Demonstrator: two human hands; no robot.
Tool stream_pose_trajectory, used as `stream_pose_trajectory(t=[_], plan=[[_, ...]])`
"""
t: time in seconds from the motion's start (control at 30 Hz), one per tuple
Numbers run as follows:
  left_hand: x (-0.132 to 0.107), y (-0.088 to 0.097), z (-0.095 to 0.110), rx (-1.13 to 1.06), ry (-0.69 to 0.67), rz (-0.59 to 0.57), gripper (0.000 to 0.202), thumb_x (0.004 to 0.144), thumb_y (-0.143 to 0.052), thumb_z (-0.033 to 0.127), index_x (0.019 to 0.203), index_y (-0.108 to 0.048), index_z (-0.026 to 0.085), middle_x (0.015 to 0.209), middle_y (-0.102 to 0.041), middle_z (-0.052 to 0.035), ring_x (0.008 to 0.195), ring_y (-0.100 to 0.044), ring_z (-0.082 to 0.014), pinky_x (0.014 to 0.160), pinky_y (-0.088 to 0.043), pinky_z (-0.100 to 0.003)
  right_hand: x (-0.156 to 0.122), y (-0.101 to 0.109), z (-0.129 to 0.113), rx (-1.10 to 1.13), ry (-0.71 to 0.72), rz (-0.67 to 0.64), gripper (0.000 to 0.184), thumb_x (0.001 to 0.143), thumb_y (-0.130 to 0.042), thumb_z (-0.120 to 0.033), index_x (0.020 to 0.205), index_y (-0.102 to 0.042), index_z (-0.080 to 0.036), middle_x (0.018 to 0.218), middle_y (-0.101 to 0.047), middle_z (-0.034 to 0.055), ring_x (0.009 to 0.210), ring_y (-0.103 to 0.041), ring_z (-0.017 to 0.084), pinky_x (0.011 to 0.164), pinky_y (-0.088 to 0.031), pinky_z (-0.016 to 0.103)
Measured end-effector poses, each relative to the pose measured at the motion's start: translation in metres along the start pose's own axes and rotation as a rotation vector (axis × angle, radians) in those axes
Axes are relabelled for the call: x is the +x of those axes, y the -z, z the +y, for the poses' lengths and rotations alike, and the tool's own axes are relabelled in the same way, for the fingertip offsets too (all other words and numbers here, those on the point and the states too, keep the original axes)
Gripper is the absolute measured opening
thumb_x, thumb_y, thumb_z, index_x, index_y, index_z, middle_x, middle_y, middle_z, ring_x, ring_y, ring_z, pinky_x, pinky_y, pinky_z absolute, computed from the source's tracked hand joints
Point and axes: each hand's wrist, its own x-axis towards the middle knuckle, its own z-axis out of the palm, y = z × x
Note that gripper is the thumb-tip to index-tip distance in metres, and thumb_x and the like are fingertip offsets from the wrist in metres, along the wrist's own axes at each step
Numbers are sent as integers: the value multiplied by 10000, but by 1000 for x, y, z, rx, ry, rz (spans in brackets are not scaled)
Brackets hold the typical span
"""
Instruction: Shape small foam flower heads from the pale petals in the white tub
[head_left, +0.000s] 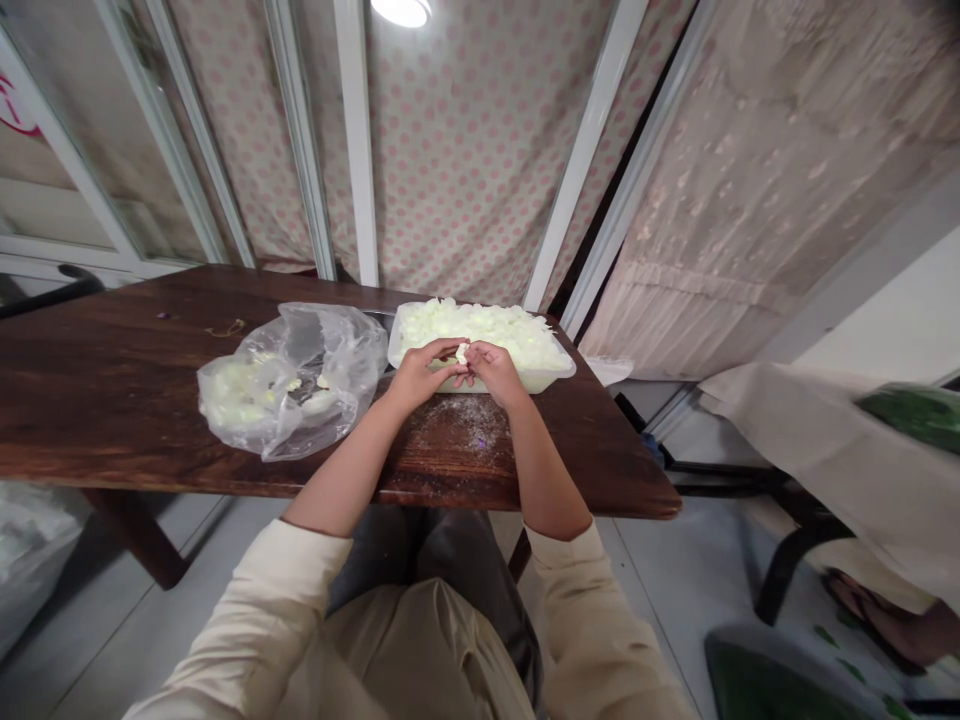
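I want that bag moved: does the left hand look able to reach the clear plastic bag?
Probably yes. The left hand sits close beside the clear plastic bag, with nothing between them, though it is pinching a white piece together with the right hand.

Bright ceiling lamp [401, 10], soft shadows, fisheye bending at the edges
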Motion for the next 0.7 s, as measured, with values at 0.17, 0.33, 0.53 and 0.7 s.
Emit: stream_pose_trajectory(t=[0.17,0.33,0.53,0.7], plan=[[-1,-1,4,-41,-9,-43,376,736,-589,312,1087,-581,177,1075,-640,-70,964,-603,-157,888,-474,-307,0,2,3,-9,-22,46,370,674,-607,-528,655,-475,-182,513,-561,-44,469,-585,110,442,-395,206],[1,0,1,-114,41,-57,413,695,-635,335,1066,-588,162,1059,-647,-84,966,-609,-174,886,-483,-315,1,2,3,-1,-28,48,364,660,-627,-508,649,-476,-177,501,-559,-45,452,-579,108,423,-386,201],[3,0,-3,-272,95,-90,350,720,-611,320,1027,-595,154,1067,-645,-92,986,-608,-187,857,-504,-318,1,1,3,25,-47,64,355,654,-647,-476,640,-465,-172,504,-574,-39,429,-579,101,391,-354,178],[4,0,-4,-311,105,-112,366,723,-608,311,1048,-595,144,1089,-638,-101,997,-605,-197,867,-501,-328,1,2,5,44,-49,80,350,651,-661,-456,640,-462,-167,534,-613,-19,408,-572,99,377,-344,177]])
